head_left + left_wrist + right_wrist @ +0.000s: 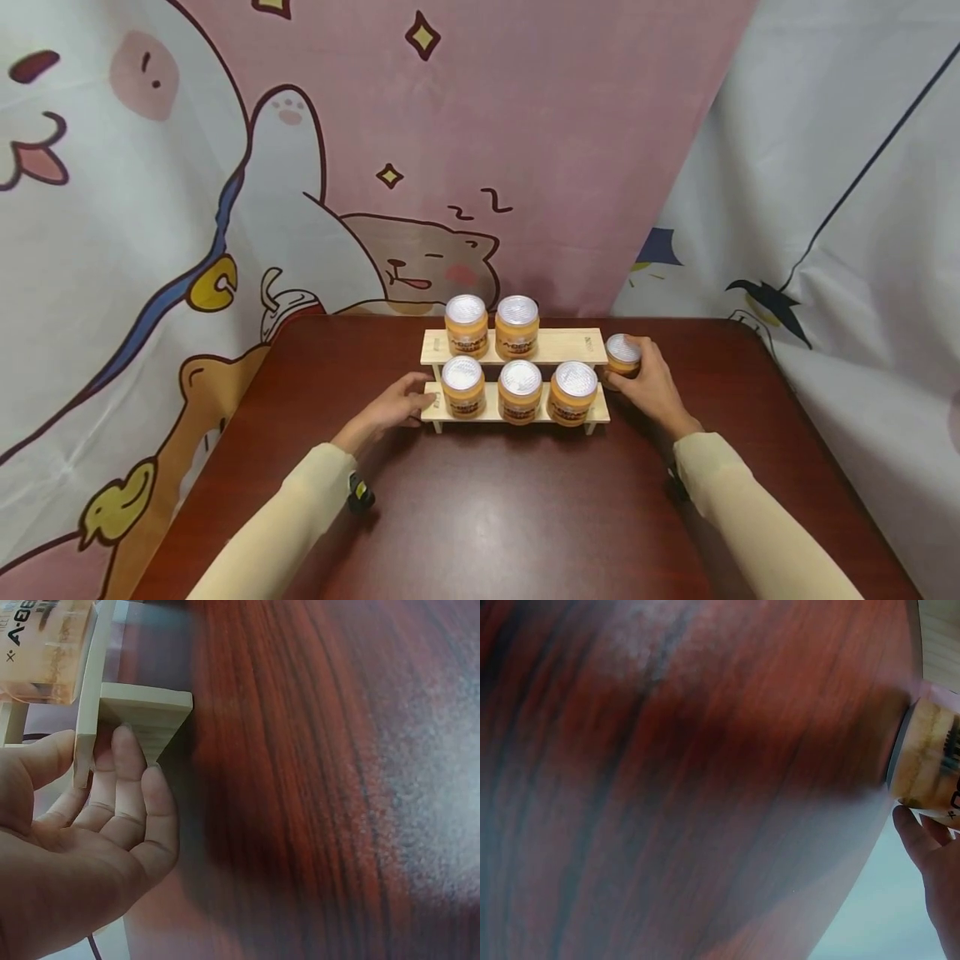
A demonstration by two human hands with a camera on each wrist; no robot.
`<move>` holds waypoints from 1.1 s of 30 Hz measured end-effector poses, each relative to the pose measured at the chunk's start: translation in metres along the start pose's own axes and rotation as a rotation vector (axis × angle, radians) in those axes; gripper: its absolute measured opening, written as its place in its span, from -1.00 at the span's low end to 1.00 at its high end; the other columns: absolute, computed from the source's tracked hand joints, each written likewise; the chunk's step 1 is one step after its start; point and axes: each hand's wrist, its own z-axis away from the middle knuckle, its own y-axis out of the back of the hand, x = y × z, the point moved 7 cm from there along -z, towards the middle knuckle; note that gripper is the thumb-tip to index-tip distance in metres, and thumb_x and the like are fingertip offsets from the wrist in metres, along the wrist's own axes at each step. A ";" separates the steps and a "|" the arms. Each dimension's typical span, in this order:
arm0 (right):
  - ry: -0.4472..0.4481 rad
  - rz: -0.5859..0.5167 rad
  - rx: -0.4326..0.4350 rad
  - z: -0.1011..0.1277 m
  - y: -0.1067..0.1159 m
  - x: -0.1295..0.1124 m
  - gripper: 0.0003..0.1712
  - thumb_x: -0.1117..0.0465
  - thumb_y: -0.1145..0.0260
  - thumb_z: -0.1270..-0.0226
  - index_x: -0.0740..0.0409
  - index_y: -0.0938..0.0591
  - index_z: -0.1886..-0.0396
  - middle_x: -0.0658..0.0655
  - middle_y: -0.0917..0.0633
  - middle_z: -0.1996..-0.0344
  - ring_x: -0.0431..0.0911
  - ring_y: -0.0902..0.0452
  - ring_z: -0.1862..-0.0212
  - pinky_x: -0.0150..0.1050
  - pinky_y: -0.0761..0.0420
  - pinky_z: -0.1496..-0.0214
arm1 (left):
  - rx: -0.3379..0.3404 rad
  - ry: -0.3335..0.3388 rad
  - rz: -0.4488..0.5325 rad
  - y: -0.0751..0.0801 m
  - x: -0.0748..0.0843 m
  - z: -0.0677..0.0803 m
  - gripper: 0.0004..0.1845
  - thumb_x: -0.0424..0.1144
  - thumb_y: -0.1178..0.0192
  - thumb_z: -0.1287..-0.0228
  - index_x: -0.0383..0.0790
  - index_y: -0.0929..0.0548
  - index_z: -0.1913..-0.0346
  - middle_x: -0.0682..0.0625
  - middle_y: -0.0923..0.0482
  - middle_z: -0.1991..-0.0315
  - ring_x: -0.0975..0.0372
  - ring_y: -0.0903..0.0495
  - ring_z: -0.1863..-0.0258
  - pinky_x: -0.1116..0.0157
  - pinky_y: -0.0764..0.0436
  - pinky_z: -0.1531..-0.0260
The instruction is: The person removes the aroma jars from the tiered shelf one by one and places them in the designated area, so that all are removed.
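A two-tier pale wooden rack (567, 342) stands on the table. My left hand (396, 403) holds the left end of its lower board (88, 712); in the left wrist view the thumb lies on one face and the fingers curl around under the other, near a wooden leg (146, 712). Just beyond the rack's right end, my right hand (652, 385) grips an orange jar (622, 351) with a clear ridged lid. The right wrist view shows that jar (926, 754) at its edge, fingertips against its side, most of the hand out of frame.
Two matching jars (517, 332) sit on the left and middle of the upper board. Three more jars (520, 392) line the lower one. The dark red-brown table (480, 508) ends at a printed cartoon cloth (570, 167) behind and at both sides.
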 end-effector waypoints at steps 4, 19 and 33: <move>0.007 -0.002 0.001 0.000 0.000 0.000 -0.18 0.31 -0.55 -0.07 0.32 -0.33 -0.30 0.43 -0.45 -0.11 0.29 -0.46 -0.11 0.21 -0.47 -0.11 | 0.003 -0.012 0.004 0.000 0.000 -0.001 -0.53 -0.19 -0.13 -0.49 -0.18 -0.35 -0.37 -0.14 -0.67 0.09 0.20 -0.65 0.28 0.17 -0.65 0.21; 0.012 0.024 0.000 0.002 0.002 -0.002 -0.17 0.29 -0.55 -0.08 0.30 -0.33 -0.30 0.43 -0.46 -0.11 0.30 -0.46 -0.12 0.25 -0.46 -0.12 | 0.018 -0.071 -0.002 0.001 -0.002 -0.004 -0.58 -0.18 -0.09 -0.51 -0.28 -0.39 -0.31 -0.16 -0.67 0.06 0.23 -0.66 0.24 0.22 -0.62 0.23; -0.034 -0.071 0.003 -0.012 0.026 -0.027 -0.03 0.10 -0.50 -0.21 0.15 -0.21 -0.53 0.37 -0.38 -0.38 0.25 -0.35 -0.32 0.21 -0.38 -0.23 | 0.017 -0.063 -0.001 0.001 -0.004 -0.004 -0.59 -0.19 -0.07 -0.52 -0.25 -0.38 -0.31 -0.19 -0.65 0.02 0.19 -0.67 0.20 0.19 -0.64 0.21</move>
